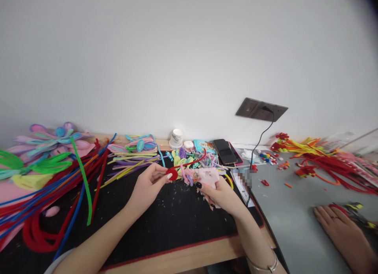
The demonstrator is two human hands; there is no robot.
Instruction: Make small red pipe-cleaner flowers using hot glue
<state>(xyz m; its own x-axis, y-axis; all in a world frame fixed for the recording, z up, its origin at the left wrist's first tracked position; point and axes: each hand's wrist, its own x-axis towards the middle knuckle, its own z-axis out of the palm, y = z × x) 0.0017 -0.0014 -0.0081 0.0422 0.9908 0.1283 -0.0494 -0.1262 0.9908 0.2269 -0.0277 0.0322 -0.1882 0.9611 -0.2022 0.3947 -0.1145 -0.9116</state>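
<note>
My left hand (pixel 151 185) is closed, with thumb and fingertips pinching a red pipe cleaner (pixel 172 174) wound into a flat coil. Its loose tail curves up and to the right. Close by on the right, my right hand (pixel 221 195) is wrapped round a pale pink, boxy object (pixel 209 174) whose kind I cannot make out. Its left end comes near the red coil; whether the two touch is unclear. Behind both hands lies a heap of pastel pipe cleaner pieces (pixel 203 157). Below them is a black mat (pixel 177 226) sprinkled with small bits.
Long red, blue and green pipe cleaners (pixel 81 167) spread at left beside pastel flowers (pixel 56 138). A paper cup (pixel 176 138) and a phone (pixel 225 151) stand along the wall. A black cable (pixel 256 146) hangs from the socket. At right, another person's hand (pixel 339 230) rests near pliers (pixel 354 211).
</note>
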